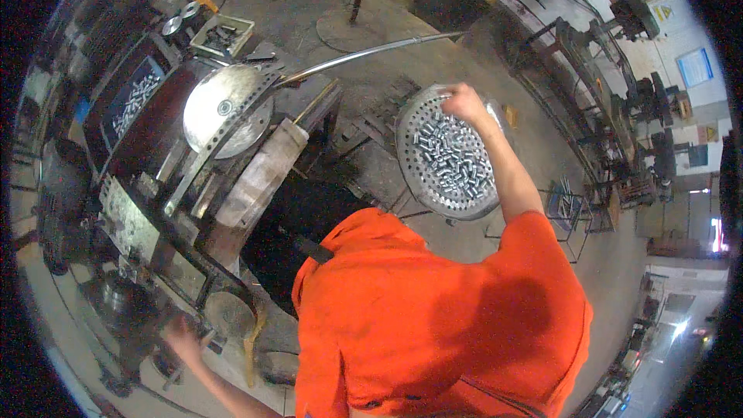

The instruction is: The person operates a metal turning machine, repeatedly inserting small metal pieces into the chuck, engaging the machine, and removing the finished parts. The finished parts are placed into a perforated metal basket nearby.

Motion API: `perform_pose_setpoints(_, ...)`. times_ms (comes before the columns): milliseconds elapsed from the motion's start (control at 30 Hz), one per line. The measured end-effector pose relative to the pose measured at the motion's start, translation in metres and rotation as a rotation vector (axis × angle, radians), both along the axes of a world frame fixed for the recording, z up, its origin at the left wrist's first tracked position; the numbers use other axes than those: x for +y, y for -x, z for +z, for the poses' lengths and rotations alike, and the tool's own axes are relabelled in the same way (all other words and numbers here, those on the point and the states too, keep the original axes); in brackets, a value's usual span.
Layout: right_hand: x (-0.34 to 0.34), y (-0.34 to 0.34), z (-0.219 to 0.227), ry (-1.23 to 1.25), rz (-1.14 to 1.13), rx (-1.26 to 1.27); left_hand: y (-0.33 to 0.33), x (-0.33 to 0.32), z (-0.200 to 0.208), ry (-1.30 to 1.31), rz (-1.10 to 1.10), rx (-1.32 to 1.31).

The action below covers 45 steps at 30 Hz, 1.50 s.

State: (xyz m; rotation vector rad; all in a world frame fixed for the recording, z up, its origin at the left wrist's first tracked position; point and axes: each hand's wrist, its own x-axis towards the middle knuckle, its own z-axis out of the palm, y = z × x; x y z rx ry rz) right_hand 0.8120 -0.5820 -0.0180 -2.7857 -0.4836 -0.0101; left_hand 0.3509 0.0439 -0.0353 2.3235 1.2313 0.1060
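My right hand [463, 104] is over the far rim of a round perforated metal stool top [414, 174], its fingers closed; what they hold, if anything, is hidden. Heaped on that top are many short shiny metal cylinders [455, 156]. At the lower left, my left hand [183, 340] is low beside the dark machine [128, 302], close to a short bar [207, 337]. It looks dim and smeared, so I cannot tell how its fingers are set.
A silver disc [220, 104] and a perforated flat bar [224, 138] lie on the machine at left. A long metal rod [364, 54] reaches across the far side. Beyond are a parts bin [222, 35] and a tray of cylinders [138, 101]. A wire rack [569, 209] stands right.
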Motion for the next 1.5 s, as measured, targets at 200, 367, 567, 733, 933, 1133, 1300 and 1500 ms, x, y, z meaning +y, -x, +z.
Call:
perform_pose_setpoints(200, -0.011, 0.027, -0.087, 0.168, -0.185, 0.209, 0.007, 0.009, -0.010, -0.162, -0.069, -0.017)
perform_pose_setpoints(367, 0.009, 0.016, -0.099, 0.393, -0.139, 0.331, 0.001, 0.002, 0.007, -0.231, -0.026, -0.002)
perform_pose_setpoints(567, 0.019, 0.017, -0.070, 0.067, -0.180, 0.276, 0.014, 0.002, 0.003, 0.053, 0.082, -0.276)
perform_pose_setpoints(733, 0.118, 0.050, -0.012, -0.522, 0.397, 0.159, -0.028, -0.062, 0.106, 0.137, 0.107, -0.509)
perform_pose_setpoints(933, 0.313, 0.164, 0.049, -0.838, 1.204, 0.193, -0.104, -0.123, 0.135, 0.243, -0.251, -0.470)
perform_pose_setpoints(1133, 0.367, 0.214, 0.089, -0.765, 1.354, -0.006, -0.104, -0.133, 0.102, 0.373, -0.093, -0.651)
perform_pose_setpoints(1300, 0.370, 0.215, 0.087, -0.703, 1.386, 0.124, -0.098, -0.143, 0.113, 0.315, -0.137, -0.565)
perform_pose_setpoints(1500, 0.375, 0.192, 0.099, -0.539, 1.502, -0.148, -0.118, -0.132, 0.138, 0.400, -0.386, -0.371)
